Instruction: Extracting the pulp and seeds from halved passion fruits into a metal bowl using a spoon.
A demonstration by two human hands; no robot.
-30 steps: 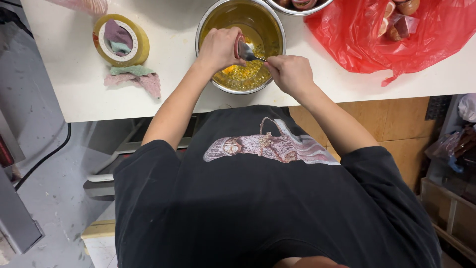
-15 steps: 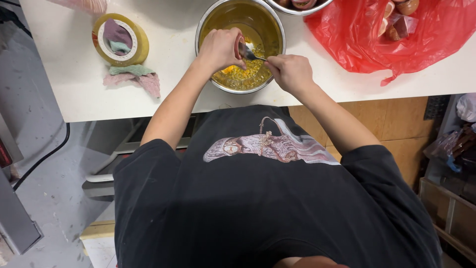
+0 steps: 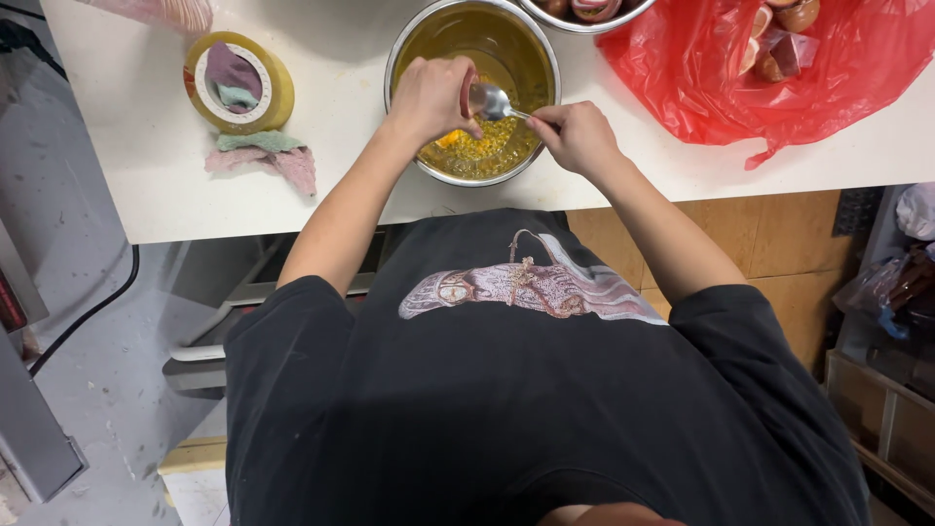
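Note:
My left hand [image 3: 431, 97] is closed around a dark red fruit half [image 3: 467, 91], held over a steel bowl [image 3: 399, 60] of yellow seedy pulp [image 3: 477, 151]. My right hand [image 3: 577, 134] pinches the handle of a metal spoon [image 3: 492, 100]. The spoon's bowl sits against the open face of the fruit half. Both hands hover above the near side of the bowl, and my left palm hides most of the fruit.
A red plastic bag [image 3: 857, 68] with fruit shells lies at the right on the white table [image 3: 146, 185]. A second steel bowl [image 3: 584, 19] stands behind. A tape roll [image 3: 239, 83] and a crumpled cloth [image 3: 268, 156] sit at the left.
The spoon has shifted slightly against the fruit half. Both hands stay in the same place over the bowl.

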